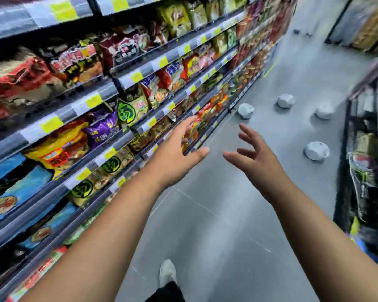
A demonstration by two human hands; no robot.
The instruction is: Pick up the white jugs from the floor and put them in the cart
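Several white jugs lie scattered on the grey aisle floor ahead: the nearest jug [316, 150] at right, one jug [245, 110] by the foot of the left shelving, another jug [285, 100] farther back, and one jug [324, 110] near the right rack. My left hand [179, 155] and my right hand [256, 156] reach forward side by side above the floor, fingers spread, both holding nothing. Both are well short of the jugs. No cart is clearly visible.
Tall shelves [140, 88] packed with colourful noodle packets run along the left. A dark rack [367, 149] of goods stands on the right. My white shoe [167, 272] steps on the grey floor [216, 225] below. The picture is motion-blurred.
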